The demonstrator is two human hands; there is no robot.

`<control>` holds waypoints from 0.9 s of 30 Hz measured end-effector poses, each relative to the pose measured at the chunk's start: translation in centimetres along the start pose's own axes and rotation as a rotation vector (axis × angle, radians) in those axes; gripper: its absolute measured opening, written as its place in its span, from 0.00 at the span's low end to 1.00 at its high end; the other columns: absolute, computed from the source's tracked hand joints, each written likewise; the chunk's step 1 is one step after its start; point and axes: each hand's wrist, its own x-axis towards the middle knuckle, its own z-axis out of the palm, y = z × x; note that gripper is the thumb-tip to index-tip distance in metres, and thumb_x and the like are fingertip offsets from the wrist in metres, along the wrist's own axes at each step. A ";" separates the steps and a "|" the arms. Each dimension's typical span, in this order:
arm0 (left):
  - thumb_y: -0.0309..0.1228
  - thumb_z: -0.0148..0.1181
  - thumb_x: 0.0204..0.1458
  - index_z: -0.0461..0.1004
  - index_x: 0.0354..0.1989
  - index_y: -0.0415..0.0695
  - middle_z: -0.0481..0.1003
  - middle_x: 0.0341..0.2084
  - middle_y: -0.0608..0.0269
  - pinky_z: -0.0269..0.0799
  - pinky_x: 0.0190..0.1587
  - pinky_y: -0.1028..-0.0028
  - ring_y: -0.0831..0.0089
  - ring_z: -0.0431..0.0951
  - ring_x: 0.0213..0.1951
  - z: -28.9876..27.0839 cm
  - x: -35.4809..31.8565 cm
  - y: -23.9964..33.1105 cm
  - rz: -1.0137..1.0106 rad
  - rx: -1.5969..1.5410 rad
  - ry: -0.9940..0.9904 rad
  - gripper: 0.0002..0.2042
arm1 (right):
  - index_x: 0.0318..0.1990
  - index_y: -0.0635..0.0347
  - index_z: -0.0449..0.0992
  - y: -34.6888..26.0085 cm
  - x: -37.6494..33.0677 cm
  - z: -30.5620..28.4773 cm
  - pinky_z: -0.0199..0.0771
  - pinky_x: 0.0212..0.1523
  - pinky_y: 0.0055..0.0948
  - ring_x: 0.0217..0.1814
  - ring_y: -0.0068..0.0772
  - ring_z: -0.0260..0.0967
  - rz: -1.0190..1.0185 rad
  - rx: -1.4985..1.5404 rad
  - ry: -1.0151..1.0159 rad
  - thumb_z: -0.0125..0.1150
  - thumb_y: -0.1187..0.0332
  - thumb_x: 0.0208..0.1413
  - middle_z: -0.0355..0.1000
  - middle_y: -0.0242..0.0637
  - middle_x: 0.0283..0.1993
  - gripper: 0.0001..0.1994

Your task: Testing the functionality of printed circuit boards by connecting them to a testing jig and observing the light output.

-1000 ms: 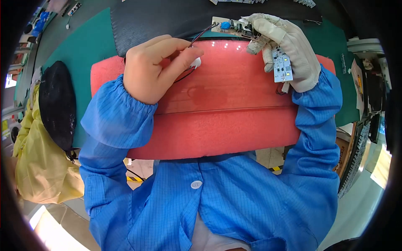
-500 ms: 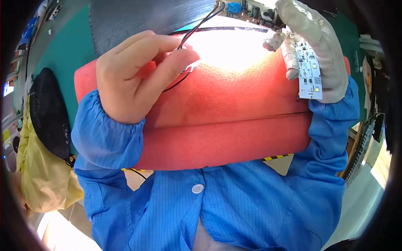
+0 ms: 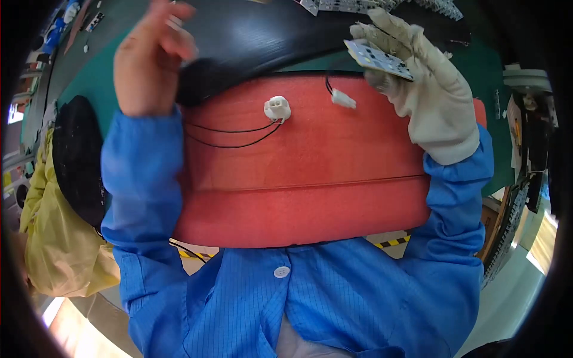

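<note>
My left hand [image 3: 149,59], bare, is raised over the left end of the red foam pad [image 3: 286,215]. Its fingers are smeared by motion, and a small pale spot near them is too blurred to name. In a whitish glove, my right hand [image 3: 433,89] is closed on a small white LED circuit board [image 3: 382,61], which is tilted above the pad's far right part. A round white two-hole connector [image 3: 277,109] lies mid-pad, its two thin black wires running left. Close to my gloved fingers rests a smaller white plug [image 3: 344,99] on dark wires.
Beyond the pad lies a dark, shiny sheet [image 3: 256,36] on a green mat [image 3: 489,59]. Several white circuit board strips [image 3: 352,6] are at the far edge. To the left are a black oval object [image 3: 77,161] and yellow cloth [image 3: 59,250].
The bright light over the pad has gone out. My left hand has let go of the wires and moved up and left. The component-covered board has left my right hand; the LED board is now tilted.
</note>
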 end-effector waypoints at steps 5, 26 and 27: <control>0.31 0.50 0.56 0.66 0.49 0.34 0.73 0.34 0.60 0.69 0.37 0.77 0.75 0.73 0.33 1.2 1.4 -0.4 0.061 0.152 0.644 0.16 | 0.56 0.60 0.65 0.1 -0.1 0.9 0.65 0.58 0.31 0.62 0.37 0.59 -0.110 0.071 -0.180 0.52 0.65 0.57 0.57 0.49 0.62 0.20; 0.24 0.61 0.48 0.74 0.39 0.38 0.72 0.30 0.68 0.69 0.32 0.82 0.83 0.72 0.31 9.2 -2.1 -2.7 -0.338 0.238 -0.033 0.09 | 0.52 0.64 0.69 0.2 -0.2 0.9 0.61 0.61 0.38 0.57 0.45 0.65 -0.141 0.038 -0.012 0.56 0.72 0.51 0.67 0.46 0.53 0.18; 0.23 0.62 0.47 0.74 0.37 0.37 0.72 0.28 0.68 0.69 0.31 0.82 0.83 0.72 0.30 9.1 -2.3 -2.9 -0.220 0.397 -0.032 0.09 | 0.51 0.66 0.69 0.1 -0.1 0.9 0.62 0.60 0.38 0.55 0.44 0.66 -0.070 0.002 0.065 0.55 0.70 0.53 0.69 0.45 0.51 0.18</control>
